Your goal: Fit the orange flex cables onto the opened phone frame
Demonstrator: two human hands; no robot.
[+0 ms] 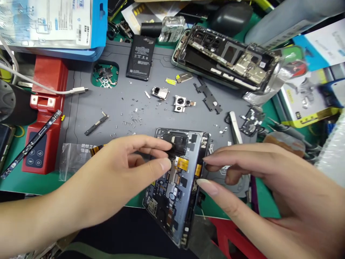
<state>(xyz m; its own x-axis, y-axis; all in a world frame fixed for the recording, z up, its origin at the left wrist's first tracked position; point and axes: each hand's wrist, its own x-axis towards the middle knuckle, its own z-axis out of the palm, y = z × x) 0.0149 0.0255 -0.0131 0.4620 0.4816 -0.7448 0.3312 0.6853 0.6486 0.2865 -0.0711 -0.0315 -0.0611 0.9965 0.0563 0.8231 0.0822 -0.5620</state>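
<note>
An opened phone body [175,187] with exposed boards and orange flex cables lies tilted at the near edge of the grey work mat [81,111]. My left hand [121,169] reaches in from the left, thumb and forefinger pinched over the top of the phone near a black part. My right hand [258,180] comes from the right, fingertips touching the phone's right edge and steadying it. What the left fingers pinch is too small to make out.
A second stripped phone frame [226,57] lies at the back right. A black battery [140,57], two camera modules [172,99], a black bracket [208,97], tweezers [235,127] and scattered tiny screws [132,118] sit on the mat. A red device [44,118] stands left.
</note>
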